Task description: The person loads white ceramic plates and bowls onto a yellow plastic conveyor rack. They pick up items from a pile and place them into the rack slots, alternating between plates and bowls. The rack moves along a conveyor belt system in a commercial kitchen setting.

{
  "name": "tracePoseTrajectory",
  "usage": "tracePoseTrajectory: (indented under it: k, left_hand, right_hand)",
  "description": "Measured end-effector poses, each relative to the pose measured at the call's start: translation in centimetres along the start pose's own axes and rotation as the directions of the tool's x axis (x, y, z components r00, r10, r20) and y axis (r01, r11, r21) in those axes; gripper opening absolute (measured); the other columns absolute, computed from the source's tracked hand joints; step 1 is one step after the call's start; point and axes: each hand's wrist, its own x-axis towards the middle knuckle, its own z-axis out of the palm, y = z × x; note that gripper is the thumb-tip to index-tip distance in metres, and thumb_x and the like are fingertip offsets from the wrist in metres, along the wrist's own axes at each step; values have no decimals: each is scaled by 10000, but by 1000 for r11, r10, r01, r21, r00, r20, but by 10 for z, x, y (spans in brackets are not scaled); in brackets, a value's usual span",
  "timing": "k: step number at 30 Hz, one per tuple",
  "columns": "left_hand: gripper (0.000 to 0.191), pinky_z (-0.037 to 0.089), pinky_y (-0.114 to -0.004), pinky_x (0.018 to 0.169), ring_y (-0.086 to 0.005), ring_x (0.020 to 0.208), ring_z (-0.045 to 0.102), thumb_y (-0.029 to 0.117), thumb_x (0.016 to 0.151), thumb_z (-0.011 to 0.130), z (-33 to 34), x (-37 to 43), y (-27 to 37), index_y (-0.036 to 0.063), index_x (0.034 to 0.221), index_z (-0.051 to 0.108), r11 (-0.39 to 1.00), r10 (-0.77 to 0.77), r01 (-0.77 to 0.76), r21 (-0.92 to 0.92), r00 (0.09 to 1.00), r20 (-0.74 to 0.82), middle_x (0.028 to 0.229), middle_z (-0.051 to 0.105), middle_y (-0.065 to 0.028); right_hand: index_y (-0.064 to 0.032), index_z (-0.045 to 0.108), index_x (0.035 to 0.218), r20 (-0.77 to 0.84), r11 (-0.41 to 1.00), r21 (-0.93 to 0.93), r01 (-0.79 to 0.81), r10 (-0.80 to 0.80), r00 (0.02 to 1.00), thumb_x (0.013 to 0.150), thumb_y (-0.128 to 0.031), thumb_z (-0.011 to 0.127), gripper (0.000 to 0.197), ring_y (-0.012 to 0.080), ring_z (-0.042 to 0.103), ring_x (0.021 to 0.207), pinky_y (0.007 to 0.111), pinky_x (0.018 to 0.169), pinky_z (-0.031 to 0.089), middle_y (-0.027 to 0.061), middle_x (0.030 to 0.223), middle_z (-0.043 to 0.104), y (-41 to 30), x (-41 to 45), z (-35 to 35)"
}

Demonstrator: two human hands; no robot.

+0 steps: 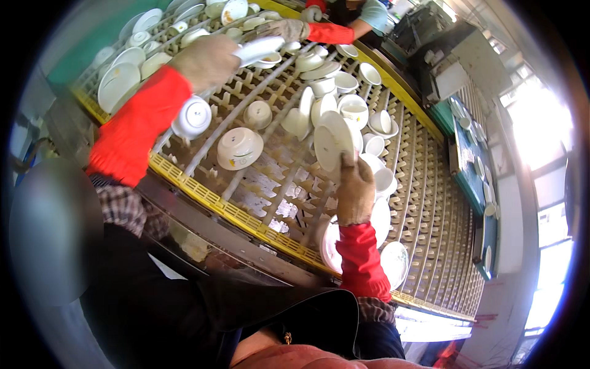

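My left hand (207, 61), in a tan work glove with a red sleeve cover, grips a white plate (259, 50) by its near end, above the rack belt. My right hand (356, 187), gloved alike, holds another white plate (333, 140) tilted up near the belt's middle. Between my hands, upturned bowls (240, 148) rest on the pegged belt (239, 190); one more white bowl (192, 117) lies just below my left hand. Beyond my right hand, white bowls, cups and plates lean in a crowded row. An oval plate (394, 264) stands beside my right sleeve.
Yellow slotted edging (221, 208) borders the belt's near side. Across it, a co-worker's gloved hand (285, 31) reaches among dishes near my left hand. More plates (119, 85) crowd the upper left. At the right, dishes lie on a green conveyor (470, 161).
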Motion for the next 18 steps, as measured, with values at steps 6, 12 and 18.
tracePoseTrajectory:
  k: [6, 12, 18]
  left_hand:
    - [337, 463, -370, 685, -263, 721, 600, 316, 815, 593, -27, -108, -97, 2, 884, 692, 834, -399, 311, -455, 910, -110, 766, 629, -164]
    - [387, 466, -378, 625, -243, 699, 631, 314, 791, 626, 41, -155, -123, -25, 966, 691, 338, -689, 722, -604, 627, 363, 765, 660, -149]
    - [516, 464, -404, 915, -384, 1053, 620, 311, 841, 614, 56, -152, -84, -35, 1224, 611, 718, -612, 581, -384, 789, 50, 1131, 653, -246]
  right_hand:
    - [2, 511, 1375, 192, 466, -527, 711, -749, 634, 1021, -143, 493, 382, 296, 692, 966, 369, 803, 566, 194, 1138, 684, -8, 36, 11]
    - [37, 549, 1267, 303, 924, 207, 321, -372, 877, 1031, -278, 506, 395, 262, 676, 957, 350, 826, 549, 154, 1084, 674, -41, 85, 120]
    - [21, 620, 1183, 185, 837, -290, 465, -427, 885, 926, -334, 640, 439, 323, 662, 911, 397, 794, 504, 165, 964, 686, 9, 66, 100]
